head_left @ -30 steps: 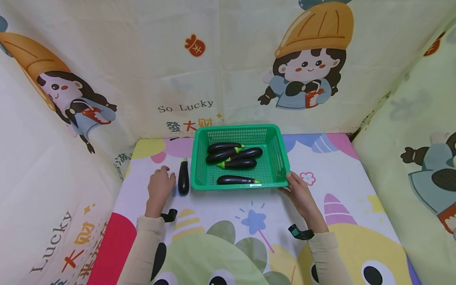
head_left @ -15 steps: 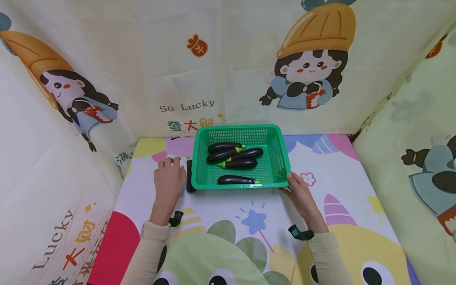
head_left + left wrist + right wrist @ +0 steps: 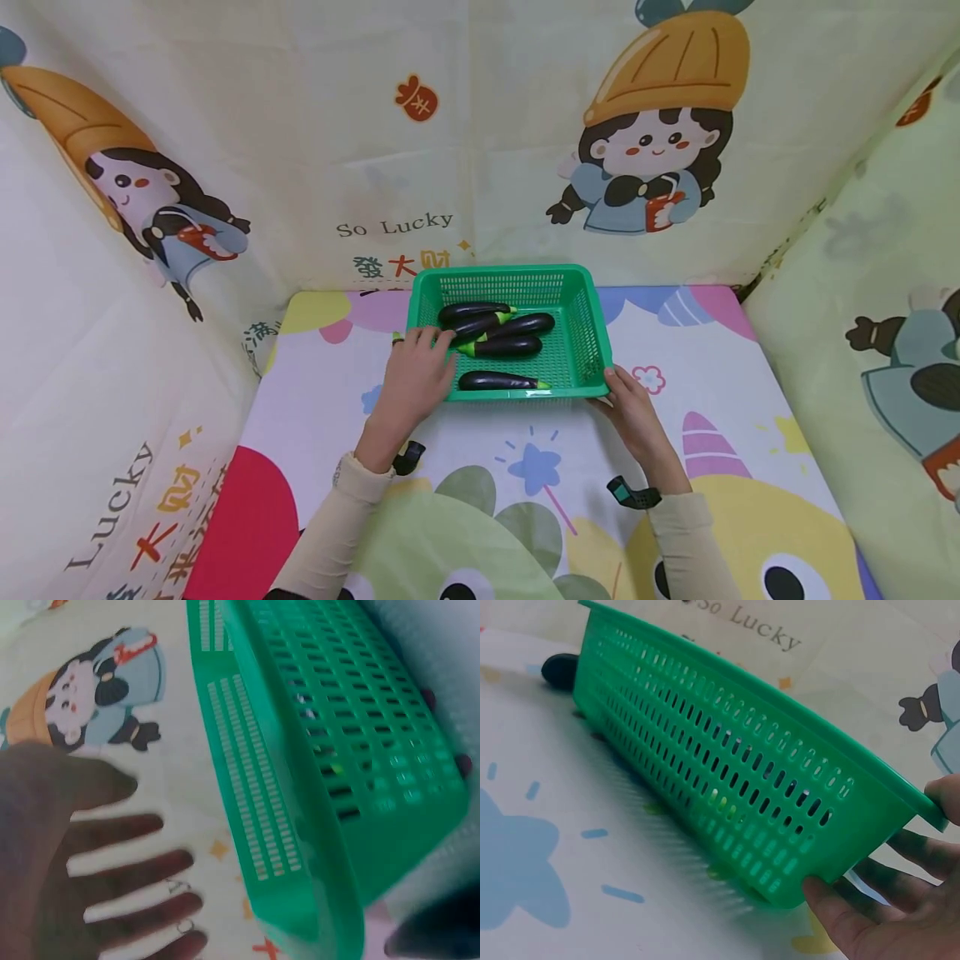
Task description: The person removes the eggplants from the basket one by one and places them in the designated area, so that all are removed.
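Observation:
A green plastic basket holds several dark purple eggplants with green stems. My right hand grips its near right corner; in the right wrist view the thumb lies on the rim and the fingers reach beneath. My left hand is over the basket's left side, covering part of the rim. Spread fingers with nothing between them show on the left hand in its wrist view. One more eggplant lies outside the basket on its left; from above, mostly its stem shows beside my left hand.
A printed cloth with cartoon figures covers the table. Printed fabric walls rise behind the basket and on both sides. The basket stands close to the back wall.
My left hand has moved right, from beside the loose eggplant to over the basket's left side, hiding most of that eggplant. My right hand and the basket have stayed nearly in place.

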Demonstrator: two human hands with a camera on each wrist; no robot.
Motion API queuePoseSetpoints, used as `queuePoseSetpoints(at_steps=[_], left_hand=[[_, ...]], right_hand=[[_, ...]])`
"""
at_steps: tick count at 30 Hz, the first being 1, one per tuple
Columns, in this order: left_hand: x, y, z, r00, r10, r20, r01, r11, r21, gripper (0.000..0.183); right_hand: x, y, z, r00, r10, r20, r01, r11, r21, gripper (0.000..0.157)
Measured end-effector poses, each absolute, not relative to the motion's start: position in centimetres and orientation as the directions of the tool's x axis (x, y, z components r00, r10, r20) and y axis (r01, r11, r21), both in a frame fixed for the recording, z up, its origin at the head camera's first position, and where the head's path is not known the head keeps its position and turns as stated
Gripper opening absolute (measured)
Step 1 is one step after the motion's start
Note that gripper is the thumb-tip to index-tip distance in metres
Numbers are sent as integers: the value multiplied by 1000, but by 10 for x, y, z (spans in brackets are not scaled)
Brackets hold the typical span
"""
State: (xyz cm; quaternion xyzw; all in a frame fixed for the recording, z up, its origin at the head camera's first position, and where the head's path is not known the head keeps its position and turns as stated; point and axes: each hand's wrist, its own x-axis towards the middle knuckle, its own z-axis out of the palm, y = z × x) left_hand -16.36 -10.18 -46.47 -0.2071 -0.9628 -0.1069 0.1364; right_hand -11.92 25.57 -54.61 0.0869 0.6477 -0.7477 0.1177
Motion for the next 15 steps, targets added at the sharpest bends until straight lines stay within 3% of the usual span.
queuePoseSetpoints(at_steps=[7,15], left_hand=[[-174,-78,-471,-842,535,68,533,805,260,41],[-189,-65,-485,-786,605,-130,513,754,409,49]], right_hand=[[-119,256,-549,-959,-70,-274,281,-125,-952,66],[-119,255,-551,-962,-56,-268,272,-112,-956,68]])
